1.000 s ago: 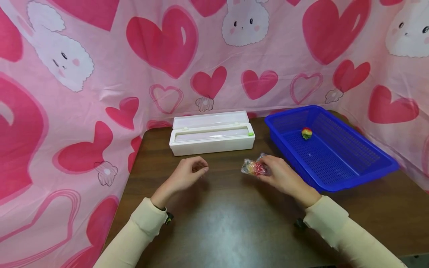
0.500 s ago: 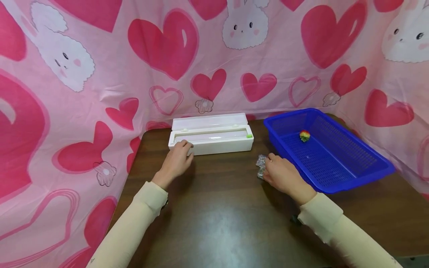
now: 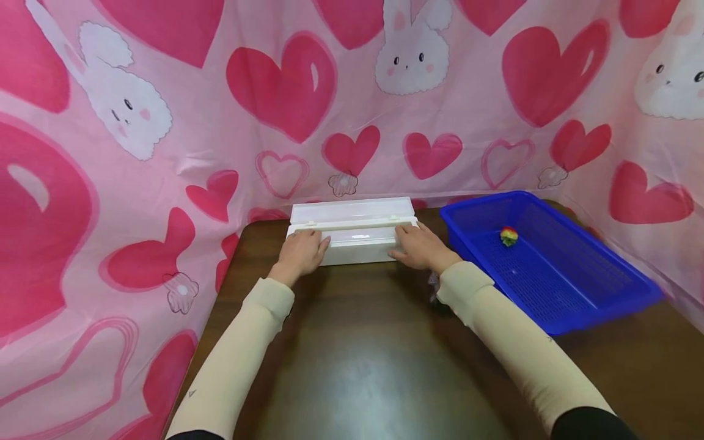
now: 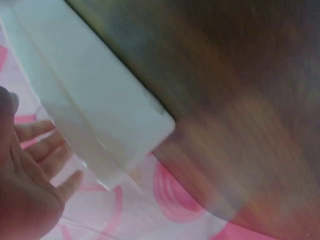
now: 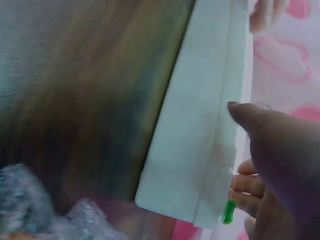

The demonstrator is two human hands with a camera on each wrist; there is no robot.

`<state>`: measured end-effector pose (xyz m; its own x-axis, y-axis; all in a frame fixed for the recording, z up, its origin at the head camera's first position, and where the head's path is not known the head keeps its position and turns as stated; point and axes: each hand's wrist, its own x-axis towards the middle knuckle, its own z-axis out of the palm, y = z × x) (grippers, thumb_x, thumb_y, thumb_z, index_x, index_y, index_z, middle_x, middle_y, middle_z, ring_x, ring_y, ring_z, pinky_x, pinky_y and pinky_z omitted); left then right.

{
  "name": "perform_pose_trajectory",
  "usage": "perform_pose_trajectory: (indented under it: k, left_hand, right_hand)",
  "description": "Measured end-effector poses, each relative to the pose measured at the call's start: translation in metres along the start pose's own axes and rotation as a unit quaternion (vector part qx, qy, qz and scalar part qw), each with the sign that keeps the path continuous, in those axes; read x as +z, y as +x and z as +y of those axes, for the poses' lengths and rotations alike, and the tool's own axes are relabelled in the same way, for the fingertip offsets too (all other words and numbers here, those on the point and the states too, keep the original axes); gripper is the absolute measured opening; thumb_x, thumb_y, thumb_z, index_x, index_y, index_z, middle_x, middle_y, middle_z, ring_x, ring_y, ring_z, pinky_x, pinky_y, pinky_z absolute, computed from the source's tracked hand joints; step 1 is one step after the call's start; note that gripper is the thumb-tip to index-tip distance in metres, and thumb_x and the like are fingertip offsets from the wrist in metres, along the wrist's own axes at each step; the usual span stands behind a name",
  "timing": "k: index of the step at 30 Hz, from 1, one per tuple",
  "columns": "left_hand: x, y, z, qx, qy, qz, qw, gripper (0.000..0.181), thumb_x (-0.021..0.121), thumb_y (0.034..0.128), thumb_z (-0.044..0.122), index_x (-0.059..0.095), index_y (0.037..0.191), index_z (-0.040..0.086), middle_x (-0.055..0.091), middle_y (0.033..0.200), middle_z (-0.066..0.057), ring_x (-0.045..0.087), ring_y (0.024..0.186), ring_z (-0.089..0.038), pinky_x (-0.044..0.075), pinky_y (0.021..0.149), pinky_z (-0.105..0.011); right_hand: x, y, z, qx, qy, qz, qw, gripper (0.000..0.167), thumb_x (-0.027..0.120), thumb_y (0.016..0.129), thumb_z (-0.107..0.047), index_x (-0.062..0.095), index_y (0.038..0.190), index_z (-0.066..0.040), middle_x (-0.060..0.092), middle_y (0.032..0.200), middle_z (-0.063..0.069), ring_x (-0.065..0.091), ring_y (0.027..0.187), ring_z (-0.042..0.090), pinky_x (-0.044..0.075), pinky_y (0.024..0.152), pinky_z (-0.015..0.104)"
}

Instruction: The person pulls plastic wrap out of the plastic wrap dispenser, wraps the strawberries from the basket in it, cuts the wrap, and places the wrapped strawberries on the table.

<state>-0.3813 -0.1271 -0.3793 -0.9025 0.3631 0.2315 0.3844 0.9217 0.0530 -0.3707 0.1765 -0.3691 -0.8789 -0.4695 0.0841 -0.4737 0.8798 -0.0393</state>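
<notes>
A long white cling film box (image 3: pixel 360 253) stands at the back of the table, its lid (image 3: pixel 352 211) tipped back. My left hand (image 3: pixel 299 252) rests over the box's left end; in the left wrist view its fingers (image 4: pixel 42 147) spread loosely beyond the edge. Over the right end lies my right hand (image 3: pixel 420 247), thumb near the front edge and fingers beyond it, beside a green slider (image 5: pixel 229 212). On the table under my right forearm lies a crumpled plastic-wrapped bundle (image 5: pixel 27 200), mostly hidden in the head view.
A blue plastic basket (image 3: pixel 616 263) stands at the right with a red and yellow strawberry-like piece (image 3: pixel 508 236) inside. Brown wood covers the tabletop (image 3: pixel 357 354). A pink cloth with hearts and rabbits (image 3: pixel 308 91) hangs close behind and at the sides.
My right hand has put the wrapped bundle down beside the basket and moved left to the box. My left hand has moved forward onto the box's left end.
</notes>
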Motion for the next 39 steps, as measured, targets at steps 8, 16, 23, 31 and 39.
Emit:
perform_pose_trajectory:
  k: [8, 16, 23, 31, 39]
  left_hand:
    - [-0.002, 0.012, -0.023, 0.042, -0.036, -0.011, 0.9984, 0.019, 0.054, 0.1024, 0.014, 0.066, 0.096, 0.001, 0.069, 0.093, -0.016, 0.067, 0.095, -0.035, 0.052, 0.088, -0.051]
    - [0.004, 0.012, -0.058, 0.067, -0.144, 0.018, 0.9871, 0.014, 0.068, 0.0959, 0.006, 0.078, 0.104, 0.000, 0.076, 0.104, -0.014, 0.069, 0.100, -0.030, 0.053, 0.094, -0.046]
    - [0.008, 0.012, -0.065, 0.094, -0.139, 0.077, 0.9828, 0.016, 0.059, 0.0982, 0.000, 0.063, 0.083, 0.001, 0.059, 0.076, -0.010, 0.055, 0.076, -0.029, 0.049, 0.076, -0.043]
    - [-0.006, 0.020, -0.071, 0.085, -0.179, 0.021, 0.9799, 0.022, 0.071, 0.0940, 0.009, 0.071, 0.110, -0.007, 0.072, 0.102, -0.019, 0.066, 0.096, -0.033, 0.054, 0.090, -0.048]
    - [0.001, 0.025, -0.077, 0.112, -0.176, 0.060, 0.9761, 0.004, 0.070, 0.0902, -0.005, 0.071, 0.086, -0.003, 0.068, 0.086, -0.013, 0.063, 0.084, -0.030, 0.053, 0.083, -0.045]
  right_hand:
    - [0.007, 0.024, 0.020, -0.030, 0.032, 0.065, 0.9969, 0.015, 0.062, 0.099, -0.016, 0.062, 0.092, -0.002, 0.064, 0.090, 0.014, 0.063, 0.088, 0.034, 0.049, 0.090, 0.050]
    - [0.017, 0.033, 0.029, -0.049, 0.008, 0.107, 0.9930, 0.015, 0.062, 0.095, -0.004, 0.070, 0.083, -0.004, 0.062, 0.087, 0.012, 0.060, 0.081, 0.031, 0.051, 0.075, 0.044]
    - [0.019, 0.035, 0.033, -0.085, -0.132, 0.118, 0.9805, 0.010, 0.055, 0.097, 0.004, 0.065, 0.096, 0.002, 0.063, 0.095, 0.016, 0.062, 0.091, 0.035, 0.052, 0.086, 0.046]
    - [0.010, 0.040, 0.036, -0.050, -0.092, 0.114, 0.9879, 0.010, 0.053, 0.100, 0.001, 0.062, 0.101, 0.006, 0.064, 0.099, 0.020, 0.061, 0.094, 0.038, 0.053, 0.089, 0.049]
    - [0.012, 0.046, 0.037, -0.034, -0.063, 0.108, 0.9915, 0.009, 0.053, 0.100, 0.000, 0.061, 0.099, 0.004, 0.063, 0.099, 0.019, 0.060, 0.091, 0.038, 0.053, 0.084, 0.049]
